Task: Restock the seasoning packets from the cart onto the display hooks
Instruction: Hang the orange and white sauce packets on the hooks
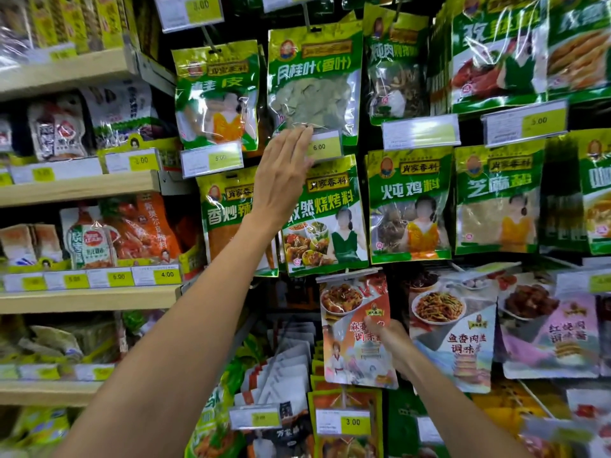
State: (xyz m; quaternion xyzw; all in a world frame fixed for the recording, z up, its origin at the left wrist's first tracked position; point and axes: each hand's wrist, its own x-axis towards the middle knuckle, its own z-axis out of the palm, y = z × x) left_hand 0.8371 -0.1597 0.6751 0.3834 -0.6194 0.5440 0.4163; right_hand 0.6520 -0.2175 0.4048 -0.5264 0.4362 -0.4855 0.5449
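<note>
– While the right hand pinches the sauce packet by its right edge, low in the middle of the hook wall, is it hung?
– Can't tell. Its top sits just under a tag strip and the hang hole is hidden. I'd judge this is the hanging step.
– Left hand?
– Flat, fingers straight and together, tips touching the bottom edge of the bay leaf packet, just above the 6.00 price tag. Probably steadying that row.
– Next move?
– Likely lining the hole up with the peg tip, then sliding the packet back. The tag strip may need lifting. It needs fine aim, because the film looks floppy.
– Materials?
– Glossy flat plastic pouches, crinkled, with glare. The bay leaf one has a clear window showing dry leaves. The held one is a flat rectangle printed in orange and white. The peg above is thin metal. The wooden shelf at left carries more bags. Cart not in view.
</note>
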